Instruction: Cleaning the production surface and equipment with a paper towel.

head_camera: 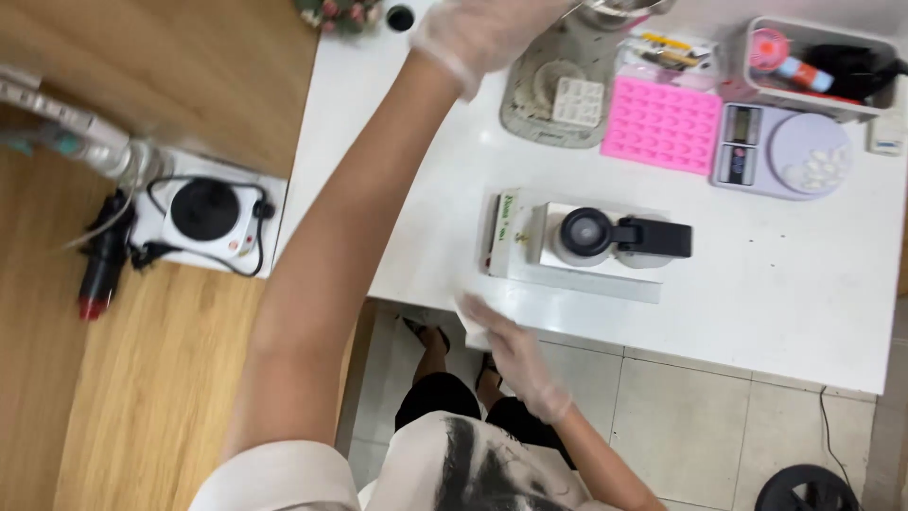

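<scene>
A: left hand (478, 33) is gloved and far out across the white table (776, 303), right beside the metal vessel (619, 9) at the far edge; it's blurred and cut by the frame, so I can't tell if the fingers are closed on anything

B: right one?

A: right hand (515, 355) is also gloved; it lies flat at the near table edge with fingers stretched out on a white sheet (473, 326), pinching nothing

B: step?

A: looks like a reach for the vessel, with the right hand steadying at the front; that's my read only

B: what would a move from there need?

A: a firm hold on the rim first; then a high path back, since the grey tray (553, 95) with a white mould sits just under that wrist and the pink mould (662, 123) touches its side

B: room?

A: the far row is crowded: scale (780, 151) with white pieces, then the basket (823, 61) behind it; mid-table has a white appliance with black handle (615, 237) and a small box (506, 232) against it; the right half of the table is open

B: edges?

A: the sheet overhangs the near edge; the hotplate (203, 213) is well apart on the wooden top, its cord looped round it
</scene>
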